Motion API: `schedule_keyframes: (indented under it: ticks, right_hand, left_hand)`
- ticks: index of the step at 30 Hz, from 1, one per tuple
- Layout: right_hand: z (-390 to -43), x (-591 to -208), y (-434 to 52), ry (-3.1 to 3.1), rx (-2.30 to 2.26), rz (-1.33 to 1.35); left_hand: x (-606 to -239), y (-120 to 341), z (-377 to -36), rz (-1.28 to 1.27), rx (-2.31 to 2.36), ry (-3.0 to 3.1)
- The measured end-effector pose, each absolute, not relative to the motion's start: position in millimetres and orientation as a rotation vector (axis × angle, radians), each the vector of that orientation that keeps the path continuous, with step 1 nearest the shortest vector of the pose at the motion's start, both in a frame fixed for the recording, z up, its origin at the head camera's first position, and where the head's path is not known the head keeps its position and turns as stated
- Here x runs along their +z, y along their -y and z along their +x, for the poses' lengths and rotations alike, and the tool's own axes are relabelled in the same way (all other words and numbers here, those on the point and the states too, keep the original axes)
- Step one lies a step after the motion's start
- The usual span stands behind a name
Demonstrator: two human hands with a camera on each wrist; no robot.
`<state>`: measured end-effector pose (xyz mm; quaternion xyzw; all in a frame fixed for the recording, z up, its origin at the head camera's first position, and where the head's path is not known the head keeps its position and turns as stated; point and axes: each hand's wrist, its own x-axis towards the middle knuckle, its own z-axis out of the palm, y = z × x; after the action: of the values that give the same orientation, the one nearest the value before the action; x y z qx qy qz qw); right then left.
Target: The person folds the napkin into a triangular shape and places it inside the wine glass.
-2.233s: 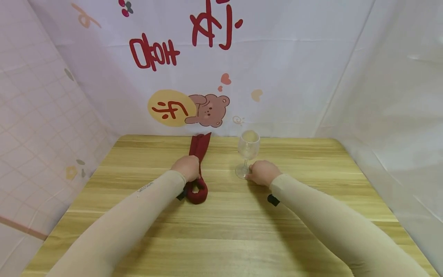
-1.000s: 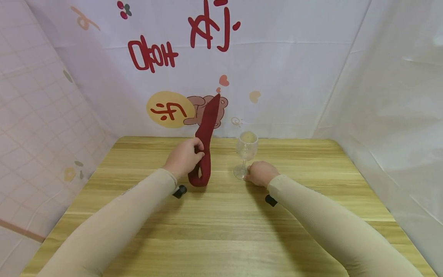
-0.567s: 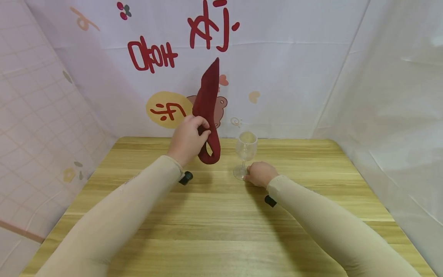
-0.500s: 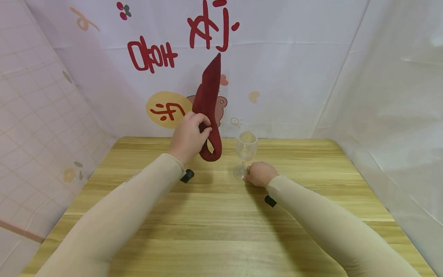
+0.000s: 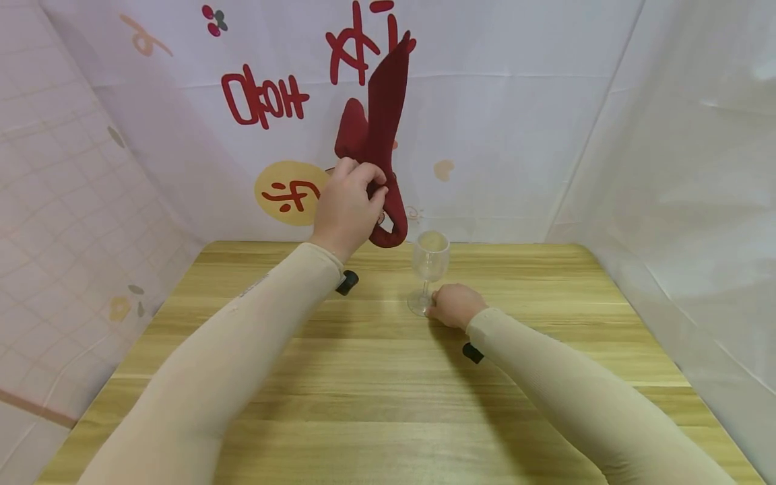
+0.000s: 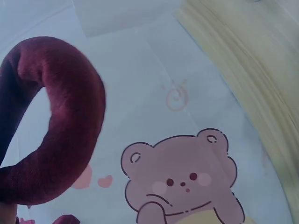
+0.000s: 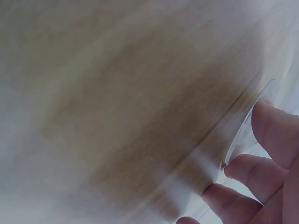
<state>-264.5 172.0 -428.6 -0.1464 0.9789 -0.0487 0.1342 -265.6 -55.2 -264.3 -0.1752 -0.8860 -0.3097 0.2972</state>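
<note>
Mostly blurred: glass [image 7: 243,121] by fingers [image 7: 275,133].

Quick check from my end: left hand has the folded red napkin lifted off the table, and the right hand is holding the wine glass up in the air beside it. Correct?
Not quite. The left hand does hold the folded red napkin lifted off the table, but the wine glass is not in the air: the head view shows it standing on the table, with the right hand at its base.

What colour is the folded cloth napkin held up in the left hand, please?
The folded cloth napkin is a plain dark red, with no pattern; it shows best in the head view.
</note>
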Motion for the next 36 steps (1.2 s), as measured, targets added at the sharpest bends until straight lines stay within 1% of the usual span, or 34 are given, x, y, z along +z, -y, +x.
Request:
schedule_keyframes:
  ticks: [8, 16, 22, 28, 36]
  right_hand:
    - [-267.0, -430.2, -173.5, -2.832, -0.139, -0.428]
    - [-271.7, -431.5, -176.5, -2.842, -0.135, -0.446]
    - [-272.9, -430.7, -176.7, -2.826, -0.118, -0.451]
    - [-269.7, -429.8, -175.3, -2.826, -0.127, -0.434]
    - [-267.8, -430.0, -174.9, -2.839, -0.122, -0.454]
  left_hand:
    - [-259.1, 37.7, -270.8, -0.526, -0.932, 2.192]
    - [-255.2, 20.8, -271.8, -0.573, -0.884, 2.175]
    - [-263.3, 9.1, -276.6, -0.544, -0.873, 2.165]
    - [-269.7, -1.1, -277.6, -0.649, -0.961, 2.116]
    - [-275.0, -10.1, -275.6, -0.737, -0.915, 2.126]
